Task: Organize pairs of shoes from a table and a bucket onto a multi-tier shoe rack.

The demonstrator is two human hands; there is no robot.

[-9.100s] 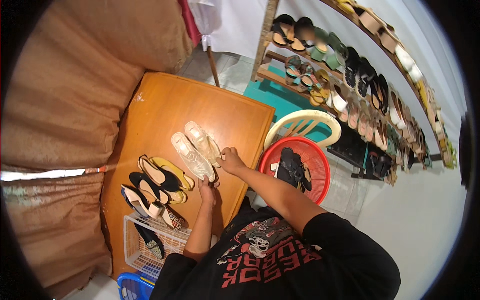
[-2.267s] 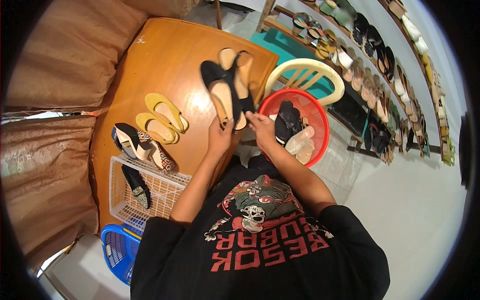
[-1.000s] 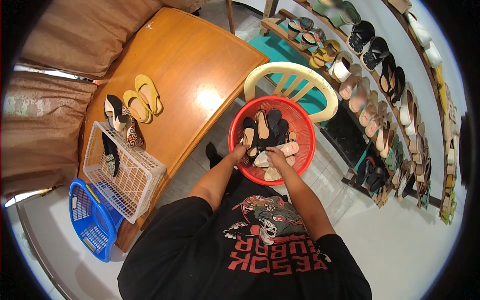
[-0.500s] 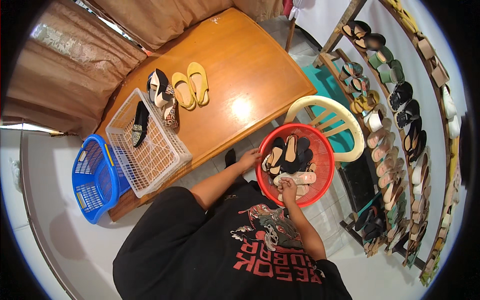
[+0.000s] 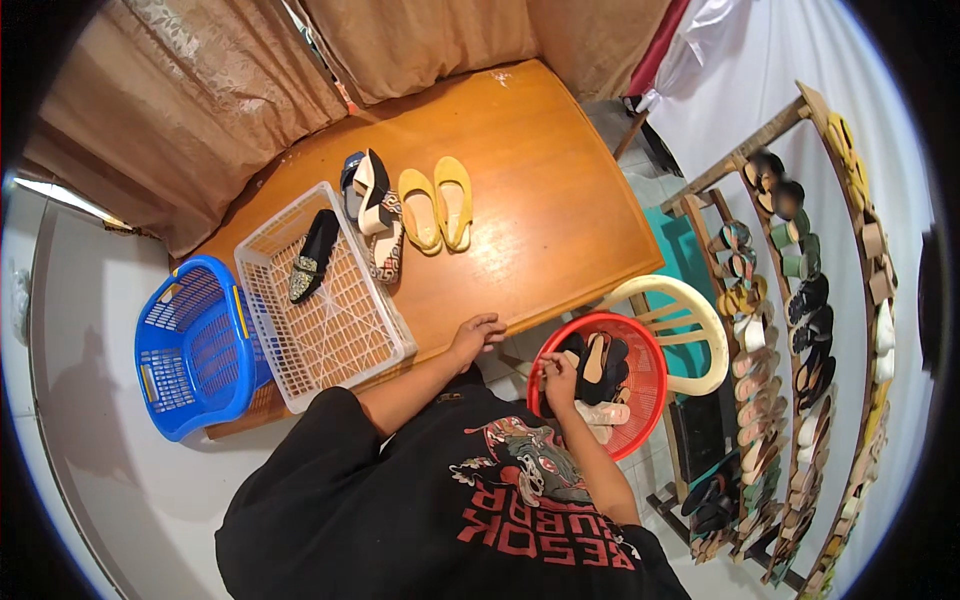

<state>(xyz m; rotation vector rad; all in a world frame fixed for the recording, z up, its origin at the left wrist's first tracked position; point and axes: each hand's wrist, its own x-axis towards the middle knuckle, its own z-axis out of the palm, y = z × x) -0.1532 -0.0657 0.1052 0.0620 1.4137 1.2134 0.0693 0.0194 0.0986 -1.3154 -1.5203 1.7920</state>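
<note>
My left hand is beside the near edge of the wooden table, fingers stretched out and holding nothing visible. My right hand is over the left side of a round red basket with its fingers curled in; whatever may be in them is hidden. Inside the basket lie black flat shoes and pale shoes. On the table, a yellow pair of slingback flats stands beside black and patterned wedge shoes. A white plastic crate holds a black flat with a sparkly toe.
A blue plastic basket sits left of the crate. Behind the red basket is a cream plastic chair. Wooden racks with many shoes stand along the right. Brown curtains hang behind the table.
The view has shifted, so the table and basket sit lower. My left hand has left the red basket's rim for the table edge. My right hand has moved off the pale shoe.
</note>
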